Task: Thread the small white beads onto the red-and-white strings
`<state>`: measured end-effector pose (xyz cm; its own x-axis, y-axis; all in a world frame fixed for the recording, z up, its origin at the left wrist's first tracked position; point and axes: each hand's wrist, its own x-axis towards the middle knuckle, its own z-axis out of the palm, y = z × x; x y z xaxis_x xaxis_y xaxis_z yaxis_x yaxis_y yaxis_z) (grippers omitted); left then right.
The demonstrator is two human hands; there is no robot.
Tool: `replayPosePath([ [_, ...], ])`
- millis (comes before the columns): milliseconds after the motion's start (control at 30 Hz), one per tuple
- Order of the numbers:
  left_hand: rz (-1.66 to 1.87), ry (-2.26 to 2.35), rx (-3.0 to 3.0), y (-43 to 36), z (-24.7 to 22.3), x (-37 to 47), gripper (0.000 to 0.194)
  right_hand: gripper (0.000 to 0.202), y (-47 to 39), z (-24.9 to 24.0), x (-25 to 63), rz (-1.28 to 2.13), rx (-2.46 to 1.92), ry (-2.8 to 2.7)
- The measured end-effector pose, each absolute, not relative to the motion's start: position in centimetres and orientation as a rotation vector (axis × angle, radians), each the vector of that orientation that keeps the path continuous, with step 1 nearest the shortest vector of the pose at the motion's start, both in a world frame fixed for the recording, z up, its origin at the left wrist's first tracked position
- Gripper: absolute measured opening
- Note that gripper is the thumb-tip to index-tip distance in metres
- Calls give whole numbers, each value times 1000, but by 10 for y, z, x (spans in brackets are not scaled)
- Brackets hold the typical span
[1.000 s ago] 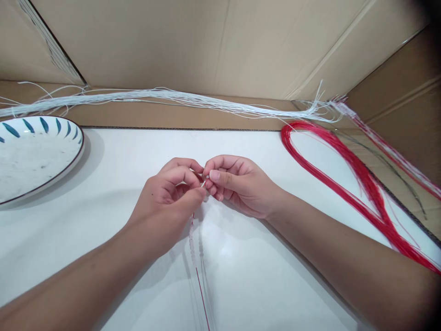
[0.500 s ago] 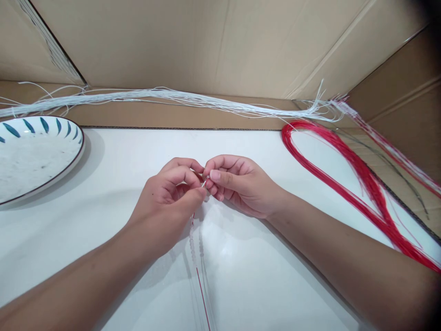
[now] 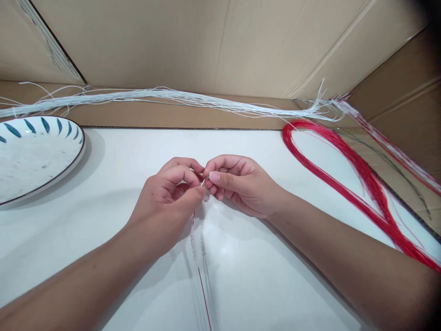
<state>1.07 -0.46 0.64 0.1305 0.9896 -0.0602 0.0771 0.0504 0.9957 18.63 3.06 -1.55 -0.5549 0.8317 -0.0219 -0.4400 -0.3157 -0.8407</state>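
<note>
My left hand (image 3: 172, 197) and my right hand (image 3: 237, 184) meet fingertip to fingertip above the white table. Between my left thumb and index finger is the end of a thin white cord. My right thumb and index finger pinch something tiny at the same spot, too small to make out. Below my left hand hangs a red thread (image 3: 204, 292), with a stretch of small clear beads (image 3: 193, 239) on its upper part. The thread runs down past the lower edge of the view.
A white plate with blue leaf marks (image 3: 37, 158) stands at the left. Along the cardboard at the back lies a bundle of white cords (image 3: 172, 95). A looped bundle of red threads (image 3: 320, 177) lies on the right, beside red-and-white strands (image 3: 389, 140).
The beaded red thread has swung very slightly to the right. Both hands stay nearly where they were, and less of the white cord shows between the fingertips.
</note>
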Motion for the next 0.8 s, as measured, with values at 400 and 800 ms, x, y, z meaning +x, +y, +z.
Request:
replayPosePath([
  [400,1042,1179,1261,-5,7,11,22,15,31,-15,185,1929,-623,-1054],
  [800,1065,1185,1239,-6,8,13,22,15,31,-15,186,1952,-611,-1022],
])
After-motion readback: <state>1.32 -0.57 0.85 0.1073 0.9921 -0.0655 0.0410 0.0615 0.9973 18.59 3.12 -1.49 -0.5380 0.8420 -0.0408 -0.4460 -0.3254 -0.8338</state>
